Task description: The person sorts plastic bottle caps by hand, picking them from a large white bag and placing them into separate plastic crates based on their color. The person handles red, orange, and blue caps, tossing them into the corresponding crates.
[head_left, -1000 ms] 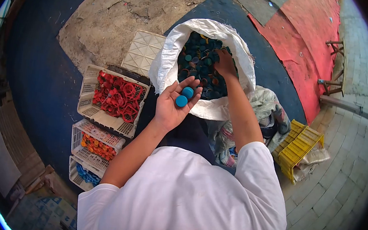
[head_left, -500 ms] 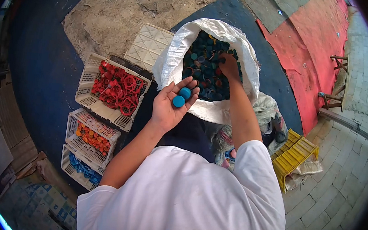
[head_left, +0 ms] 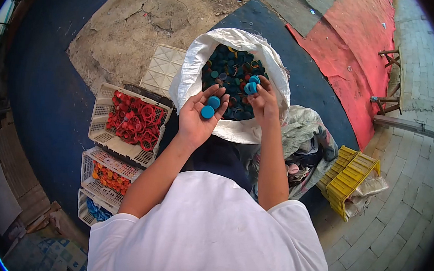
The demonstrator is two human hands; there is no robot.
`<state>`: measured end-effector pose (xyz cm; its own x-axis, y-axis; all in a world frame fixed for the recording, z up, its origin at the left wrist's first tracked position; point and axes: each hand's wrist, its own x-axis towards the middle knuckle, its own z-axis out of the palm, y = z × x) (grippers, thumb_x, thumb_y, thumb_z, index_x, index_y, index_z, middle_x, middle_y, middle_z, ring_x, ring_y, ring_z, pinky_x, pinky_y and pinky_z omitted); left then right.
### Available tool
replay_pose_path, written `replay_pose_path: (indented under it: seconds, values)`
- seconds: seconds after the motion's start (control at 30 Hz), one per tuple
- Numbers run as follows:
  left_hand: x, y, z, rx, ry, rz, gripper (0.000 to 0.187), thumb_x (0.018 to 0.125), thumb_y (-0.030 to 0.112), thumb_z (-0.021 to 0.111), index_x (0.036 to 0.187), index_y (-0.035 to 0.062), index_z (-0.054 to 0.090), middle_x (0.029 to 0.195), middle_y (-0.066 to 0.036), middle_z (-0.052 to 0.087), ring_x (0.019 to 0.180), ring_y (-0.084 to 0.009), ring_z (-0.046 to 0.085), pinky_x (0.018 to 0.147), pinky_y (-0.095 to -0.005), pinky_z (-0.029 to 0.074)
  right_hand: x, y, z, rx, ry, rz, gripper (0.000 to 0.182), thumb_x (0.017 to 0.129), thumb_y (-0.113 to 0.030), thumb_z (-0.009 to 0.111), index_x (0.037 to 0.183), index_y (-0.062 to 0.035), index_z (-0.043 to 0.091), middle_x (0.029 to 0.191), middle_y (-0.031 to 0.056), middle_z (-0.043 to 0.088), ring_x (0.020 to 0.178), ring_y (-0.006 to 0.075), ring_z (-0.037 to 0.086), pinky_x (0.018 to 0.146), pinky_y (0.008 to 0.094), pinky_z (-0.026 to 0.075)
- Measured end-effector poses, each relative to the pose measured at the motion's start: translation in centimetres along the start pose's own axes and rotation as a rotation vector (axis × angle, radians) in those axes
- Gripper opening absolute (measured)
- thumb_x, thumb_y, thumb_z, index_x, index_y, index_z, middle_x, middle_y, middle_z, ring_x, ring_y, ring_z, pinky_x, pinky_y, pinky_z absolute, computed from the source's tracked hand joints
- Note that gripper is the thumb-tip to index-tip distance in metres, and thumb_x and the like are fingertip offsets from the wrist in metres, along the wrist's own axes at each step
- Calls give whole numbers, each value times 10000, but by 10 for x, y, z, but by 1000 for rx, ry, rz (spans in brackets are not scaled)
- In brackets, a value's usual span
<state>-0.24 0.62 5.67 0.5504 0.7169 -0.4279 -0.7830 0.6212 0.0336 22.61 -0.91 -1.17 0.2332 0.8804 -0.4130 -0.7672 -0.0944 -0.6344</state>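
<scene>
Palm up near the left rim of a white woven sack (head_left: 186, 72), my left hand (head_left: 199, 117) is cupped with two blue caps (head_left: 210, 107) resting on palm and fingers. My right hand (head_left: 264, 99), over the sack's mouth, pinches a few light blue caps (head_left: 252, 85) between thumb and fingers. Many dark teal caps (head_left: 229, 62) fill the sack, with a few red and yellow pieces among them.
At left stand crates of red rings (head_left: 134, 119), orange caps (head_left: 110, 177) and blue pieces (head_left: 97, 211). A pale crate (head_left: 163, 70) lies behind them. On the right are a patterned cloth bag (head_left: 296, 127), a yellow crate (head_left: 348, 179) and a wooden stool (head_left: 393, 100).
My right hand has come up out of the caps toward my left hand, and light blue caps now show in its fingers. The view has shifted slightly.
</scene>
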Motion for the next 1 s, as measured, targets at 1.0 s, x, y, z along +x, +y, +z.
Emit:
replay_pose_path:
  seconds: [1.0]
  values:
    - [43, -15, 10, 108, 35, -82, 325, 1035, 280, 469, 1227, 62, 615, 1278, -119, 635, 1216, -265, 590, 1069, -417, 468, -60, 12, 79, -945, -123, -630, 328, 793, -59, 791, 1108, -60, 699, 1124, 77, 630, 986, 202, 632, 848, 334, 513]
